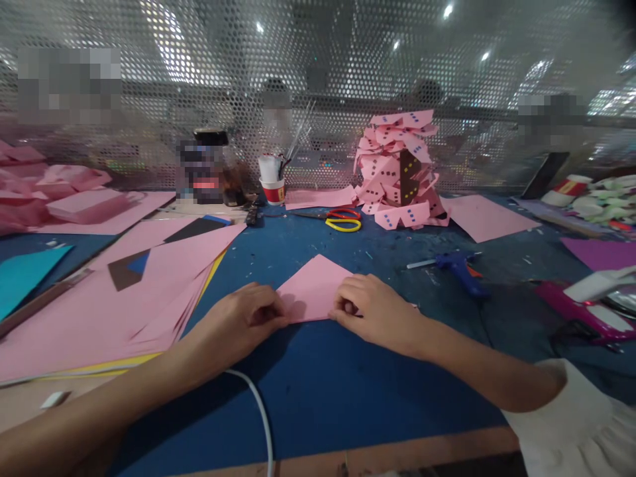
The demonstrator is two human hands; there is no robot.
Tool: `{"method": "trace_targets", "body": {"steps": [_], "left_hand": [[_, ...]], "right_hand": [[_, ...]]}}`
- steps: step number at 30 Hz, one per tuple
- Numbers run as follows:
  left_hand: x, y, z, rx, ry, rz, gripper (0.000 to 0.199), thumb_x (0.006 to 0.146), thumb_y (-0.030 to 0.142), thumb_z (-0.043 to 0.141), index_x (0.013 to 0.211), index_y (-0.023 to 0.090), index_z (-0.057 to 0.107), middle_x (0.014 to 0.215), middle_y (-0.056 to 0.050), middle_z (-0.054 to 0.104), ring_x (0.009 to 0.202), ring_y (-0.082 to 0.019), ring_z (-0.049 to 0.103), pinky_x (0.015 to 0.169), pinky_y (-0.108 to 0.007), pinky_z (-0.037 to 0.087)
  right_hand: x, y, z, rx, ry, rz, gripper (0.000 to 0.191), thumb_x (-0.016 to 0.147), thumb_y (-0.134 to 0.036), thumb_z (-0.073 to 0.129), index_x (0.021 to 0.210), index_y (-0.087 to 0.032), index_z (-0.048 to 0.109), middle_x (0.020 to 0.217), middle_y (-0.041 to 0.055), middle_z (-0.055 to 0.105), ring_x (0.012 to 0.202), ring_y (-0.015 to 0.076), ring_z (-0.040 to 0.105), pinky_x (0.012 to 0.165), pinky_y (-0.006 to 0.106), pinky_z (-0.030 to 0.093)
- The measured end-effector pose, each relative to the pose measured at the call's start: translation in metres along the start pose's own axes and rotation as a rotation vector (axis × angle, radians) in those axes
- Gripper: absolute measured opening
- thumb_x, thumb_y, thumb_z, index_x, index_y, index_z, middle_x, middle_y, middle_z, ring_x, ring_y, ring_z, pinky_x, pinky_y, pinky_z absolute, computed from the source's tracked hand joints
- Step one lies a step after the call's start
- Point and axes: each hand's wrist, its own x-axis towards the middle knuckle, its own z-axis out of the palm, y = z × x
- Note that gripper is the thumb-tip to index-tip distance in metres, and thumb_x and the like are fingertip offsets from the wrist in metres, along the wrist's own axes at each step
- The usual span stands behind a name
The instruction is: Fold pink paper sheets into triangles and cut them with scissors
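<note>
A piece of pink paper point(313, 288) lies folded on the blue table mat, its pointed top facing away from me and a straight edge near me. My left hand point(256, 311) pinches the left end of that edge between thumb and curled fingers. At the right end, my right hand point(360, 305) grips the paper the same way, fingers bent and pressed together. The paper's right corner is hidden behind my right hand.
Scissors point(342, 220) and a pile of pink cut-outs point(397, 175) sit behind the paper. A blue glue gun point(462, 271) lies to the right. Large pink sheets point(114, 311) cover the left side. A white cable point(261, 404) crosses the near edge.
</note>
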Motion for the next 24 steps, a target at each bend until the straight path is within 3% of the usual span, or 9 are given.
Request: {"method": "trace_targets", "body": {"steps": [17, 24], "left_hand": [[0.000, -0.001, -0.013, 0.064, -0.040, -0.039, 0.020, 0.087, 0.040, 0.062, 0.080, 0.023, 0.069, 0.081, -0.002, 0.068, 0.076, -0.020, 0.062, 0.072, -0.032, 0.044], [-0.002, -0.010, -0.024, 0.128, -0.116, -0.020, 0.019, 0.090, 0.040, 0.061, 0.084, 0.025, 0.070, 0.087, -0.002, 0.071, 0.081, -0.021, 0.063, 0.075, -0.031, 0.045]], "right_hand": [[0.003, -0.006, -0.002, -0.020, -0.019, 0.069, 0.016, 0.092, -0.024, 0.065, 0.077, -0.019, 0.061, 0.081, -0.0007, 0.064, 0.078, 0.0145, 0.054, 0.073, 0.030, 0.034], [0.003, -0.005, -0.001, -0.010, -0.019, 0.072, 0.015, 0.091, -0.024, 0.066, 0.077, -0.019, 0.062, 0.080, -0.0013, 0.063, 0.077, 0.0144, 0.053, 0.073, 0.030, 0.034]]}}
